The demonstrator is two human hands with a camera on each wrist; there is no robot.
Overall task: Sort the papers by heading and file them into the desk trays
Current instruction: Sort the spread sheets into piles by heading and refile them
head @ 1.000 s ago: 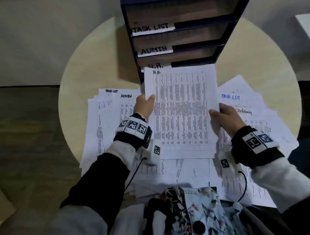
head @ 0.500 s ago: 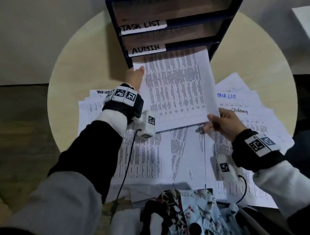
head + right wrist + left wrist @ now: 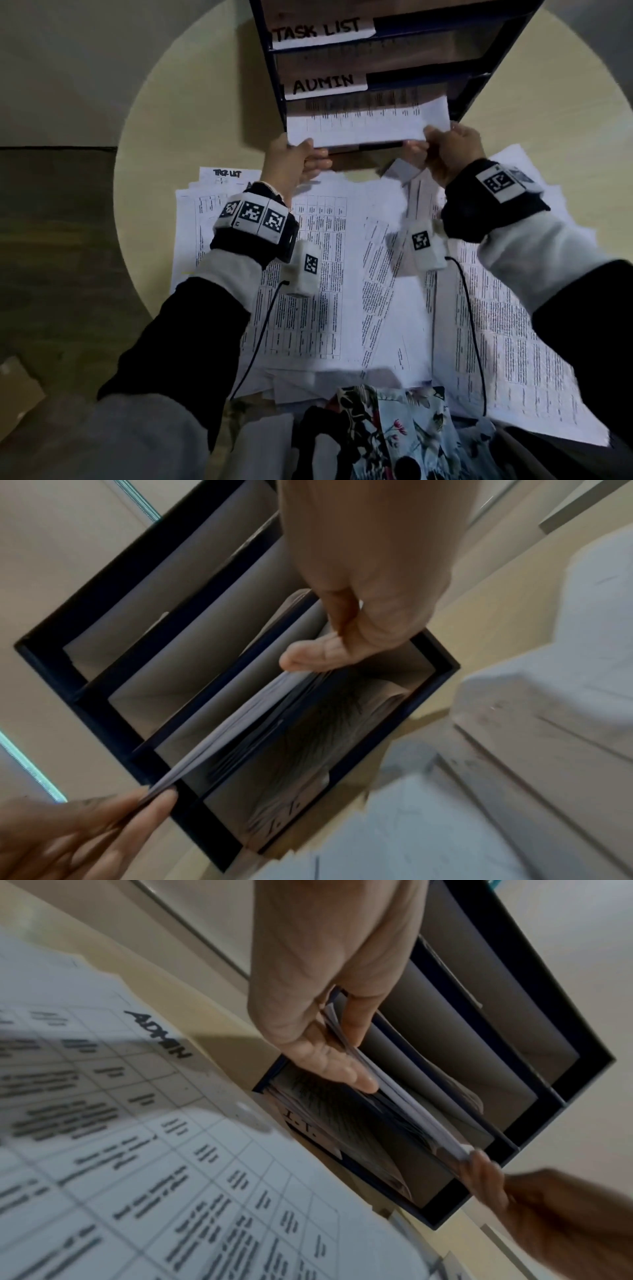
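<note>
A dark desk tray rack (image 3: 274,85) stands at the far side of the round table, with labels TASK LIST (image 3: 318,31) and ADMIN (image 3: 323,84). A printed sheet, the H.R. paper (image 3: 370,120), is mostly inside the slot just under the ADMIN label; only its near strip sticks out. My left hand (image 3: 301,154) pinches its near left corner and my right hand (image 3: 428,144) pinches its near right corner. The left wrist view shows my left hand (image 3: 346,1053) with thumb over and fingers under the paper's edge (image 3: 411,1110). The right wrist view shows my right hand (image 3: 322,645) holding that edge (image 3: 240,723) likewise.
Several loose printed sheets (image 3: 325,274) cover the near half of the table (image 3: 171,102), one headed ADMIN (image 3: 157,1034), one TASK LIST (image 3: 226,173). The lowest tray carries an I.T. label (image 3: 301,1123). Floral cloth (image 3: 394,428) lies at the near edge.
Both hands have moved forward and pushed the H.R. paper deep into the slot under ADMIN. My right hand went from the sheet's near corner on the table up to the rack's front.
</note>
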